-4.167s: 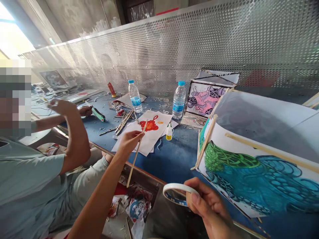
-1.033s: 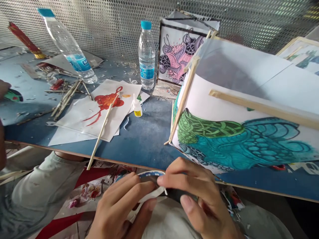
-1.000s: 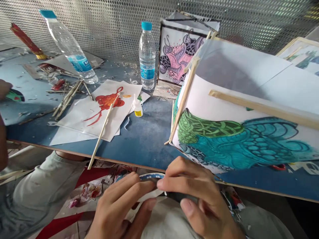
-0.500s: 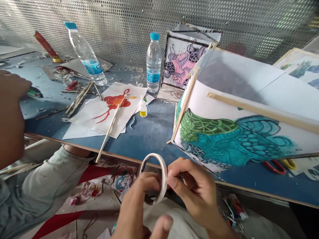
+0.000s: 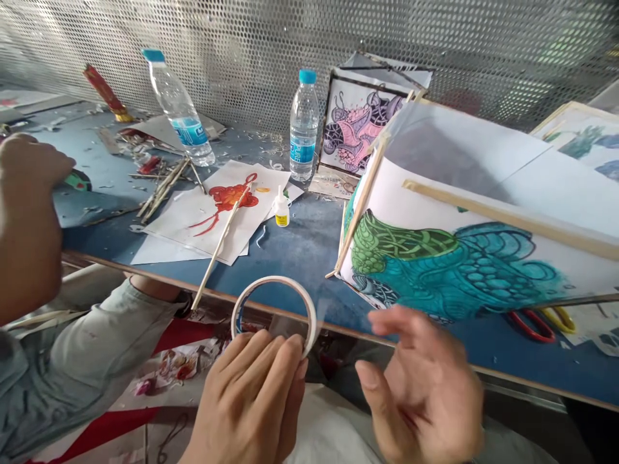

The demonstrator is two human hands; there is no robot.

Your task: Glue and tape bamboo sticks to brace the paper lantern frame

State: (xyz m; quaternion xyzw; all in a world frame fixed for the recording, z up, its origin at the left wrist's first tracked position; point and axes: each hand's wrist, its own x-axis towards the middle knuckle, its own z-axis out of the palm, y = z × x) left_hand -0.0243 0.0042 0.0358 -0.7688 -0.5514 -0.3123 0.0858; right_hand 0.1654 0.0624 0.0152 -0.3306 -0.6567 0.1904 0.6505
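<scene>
A narrow roll of tape stands on edge above my lap, in front of the table edge. My left hand is closed around its lower rim, with the fingers curled over it. A faint see-through strip seems to show at the roll's right side. To the right, my right hand is raised with thumb and fingers apart and nothing visible in it. Just beyond that hand is a large wood-framed paper piece painted green and teal.
On the blue table stand two water bottles and a small glue bottle. A thin stick lies across a red painting and overhangs the edge. Red-handled scissors lie at right. Another person's hand is at left.
My right hand has come away from the tape roll, moving right and opening. My left hand has turned the roll to face me more and now grips its lower rim.
</scene>
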